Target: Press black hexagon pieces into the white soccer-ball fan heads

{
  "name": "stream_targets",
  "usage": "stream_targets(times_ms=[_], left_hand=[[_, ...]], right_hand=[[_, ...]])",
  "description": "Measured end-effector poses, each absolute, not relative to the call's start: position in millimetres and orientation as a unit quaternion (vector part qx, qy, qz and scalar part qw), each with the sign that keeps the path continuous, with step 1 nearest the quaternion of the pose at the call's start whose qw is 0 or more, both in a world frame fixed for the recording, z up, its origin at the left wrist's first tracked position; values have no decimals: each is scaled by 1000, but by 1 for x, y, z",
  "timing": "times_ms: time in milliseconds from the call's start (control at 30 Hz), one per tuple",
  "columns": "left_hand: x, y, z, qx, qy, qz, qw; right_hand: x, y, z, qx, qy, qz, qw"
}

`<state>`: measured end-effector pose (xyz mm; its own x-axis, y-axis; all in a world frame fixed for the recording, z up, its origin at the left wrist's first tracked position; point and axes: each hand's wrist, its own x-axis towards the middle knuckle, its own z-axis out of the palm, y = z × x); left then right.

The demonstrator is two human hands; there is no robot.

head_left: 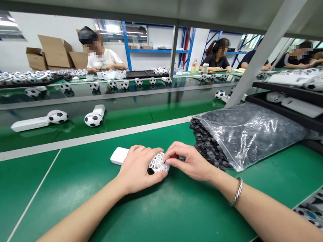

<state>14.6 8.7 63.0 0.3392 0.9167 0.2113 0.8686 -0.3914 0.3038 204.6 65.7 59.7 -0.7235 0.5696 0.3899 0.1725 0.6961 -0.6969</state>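
Note:
A white handheld fan with a football-patterned grille (156, 163) lies on the green bench, its white handle (119, 155) poking out past my fingers on the left. My left hand (140, 167) is wrapped over it, thumb along the near side of the round head. At the head's right edge, my right hand (187, 160) pinches a small dark piece between thumb and fingertips, mostly hidden by them. Close beyond that hand, small black plastic pieces (207, 143) spill from the mouth of a clear plastic bag (253, 132).
Football fans (58, 117) lie on the shiny green conveyor (138, 113) beyond a pale rail. Black trays (293, 105) of fan parts are stacked on the right, beside a slanting metal post (267, 40). Co-workers sit across the line. More fans (322, 210) lie at lower right.

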Motion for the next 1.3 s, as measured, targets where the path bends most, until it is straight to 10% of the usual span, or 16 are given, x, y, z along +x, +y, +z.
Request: stream_targets(times_ms=[1300], left_hand=[[12,9,60,828,528,167,91]], right_hand=[[201,63,52,-203,-822,450,284]])
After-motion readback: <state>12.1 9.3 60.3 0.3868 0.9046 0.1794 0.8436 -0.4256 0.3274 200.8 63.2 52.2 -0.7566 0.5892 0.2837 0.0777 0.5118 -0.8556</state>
